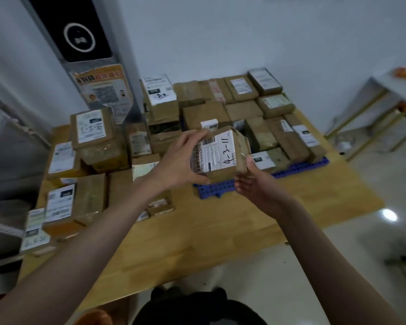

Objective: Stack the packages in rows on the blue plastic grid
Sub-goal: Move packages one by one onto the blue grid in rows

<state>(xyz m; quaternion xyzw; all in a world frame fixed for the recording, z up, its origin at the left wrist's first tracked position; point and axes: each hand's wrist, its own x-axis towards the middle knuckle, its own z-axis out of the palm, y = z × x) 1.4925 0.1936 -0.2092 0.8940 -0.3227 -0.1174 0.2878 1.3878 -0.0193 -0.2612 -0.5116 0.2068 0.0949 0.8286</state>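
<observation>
The labelled package (218,153) was held above the near edge of the blue plastic grid (298,168), the left hand (181,160) gripping its side, the right hand (253,184) cupping its lower corner with fingers curled beneath, and a careless drop could have shoved the packed rows (267,127) askew.

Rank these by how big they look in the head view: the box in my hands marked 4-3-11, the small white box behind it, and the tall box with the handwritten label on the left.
1 and 2, unsure: the tall box and the box marked 4-3-11 look about alike, and the held one sits nearer the camera.
3. Small white box, clearly smallest.
</observation>
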